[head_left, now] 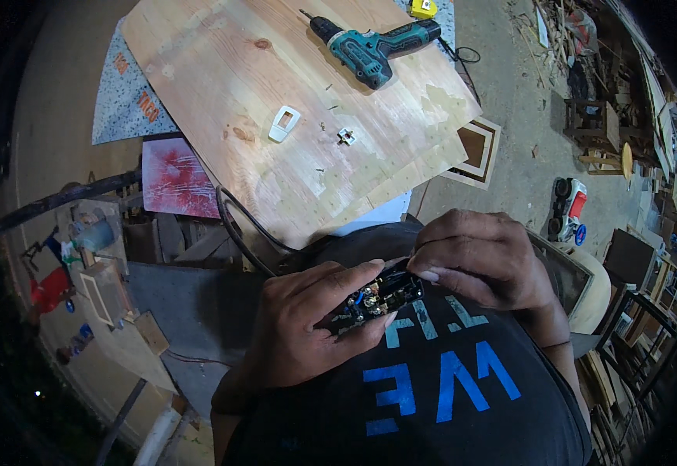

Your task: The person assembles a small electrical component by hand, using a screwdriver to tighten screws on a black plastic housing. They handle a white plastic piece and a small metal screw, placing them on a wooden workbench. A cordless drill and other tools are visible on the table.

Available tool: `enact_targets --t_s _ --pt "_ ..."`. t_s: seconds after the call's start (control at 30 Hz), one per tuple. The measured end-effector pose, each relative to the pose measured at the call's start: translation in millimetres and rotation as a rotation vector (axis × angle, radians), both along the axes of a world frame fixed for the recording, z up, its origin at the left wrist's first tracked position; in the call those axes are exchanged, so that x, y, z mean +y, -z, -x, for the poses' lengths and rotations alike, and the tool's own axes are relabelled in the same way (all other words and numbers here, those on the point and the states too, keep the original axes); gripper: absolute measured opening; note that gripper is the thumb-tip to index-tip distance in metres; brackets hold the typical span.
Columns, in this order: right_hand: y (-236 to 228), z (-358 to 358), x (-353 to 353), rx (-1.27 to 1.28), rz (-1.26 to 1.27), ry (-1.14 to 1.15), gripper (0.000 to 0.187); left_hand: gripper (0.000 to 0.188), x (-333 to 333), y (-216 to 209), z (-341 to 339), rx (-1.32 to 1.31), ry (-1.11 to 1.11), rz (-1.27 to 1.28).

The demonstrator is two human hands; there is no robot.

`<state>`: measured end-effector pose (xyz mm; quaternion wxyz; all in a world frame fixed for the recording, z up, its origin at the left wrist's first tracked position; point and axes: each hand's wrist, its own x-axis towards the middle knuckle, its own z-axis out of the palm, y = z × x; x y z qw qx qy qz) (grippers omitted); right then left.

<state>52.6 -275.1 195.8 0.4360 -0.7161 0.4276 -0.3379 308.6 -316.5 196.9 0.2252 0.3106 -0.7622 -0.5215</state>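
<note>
My left hand (307, 318) is wrapped round an open black electrical housing (404, 293), held in front of my chest. Brass terminals and a short blue wire (370, 298) show inside it. My right hand (482, 260) is closed in a pinch at the housing's right end; whatever is between those fingertips is hidden. A black cable (233, 231) runs beside the table's near edge towards my left hand. On the wooden tabletop (214, 70) beyond lie a white cover with a rectangular opening (284, 123), a small white part with metal contacts (346, 137) and a few tiny screws (320, 170).
A teal and black cordless drill (365, 56) lies towards the table's far right, near a yellow tape measure (424, 8). Right of the table, a toy vehicle (569, 210) and a wooden frame (476, 154) are on the floor. Scrap wood (598, 388) is piled along the right side.
</note>
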Motion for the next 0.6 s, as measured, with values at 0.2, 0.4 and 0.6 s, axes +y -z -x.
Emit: enact_targets --t_s 0.2,0.4,0.6 --pt "-4 -3 -3 -0.061 -0.020 0.041 0.016 0.049 0 0 -2 0.003 -0.014 -0.013" --pt "47 12 -13 -0.229 -0.001 0.365 0.007 0.049 -10 -8 -13 -0.047 -0.129 -0.012" --pt "223 12 -37 -0.025 -0.166 0.482 0.014 0.049 -25 -9 -43 -0.134 -0.419 0.056"
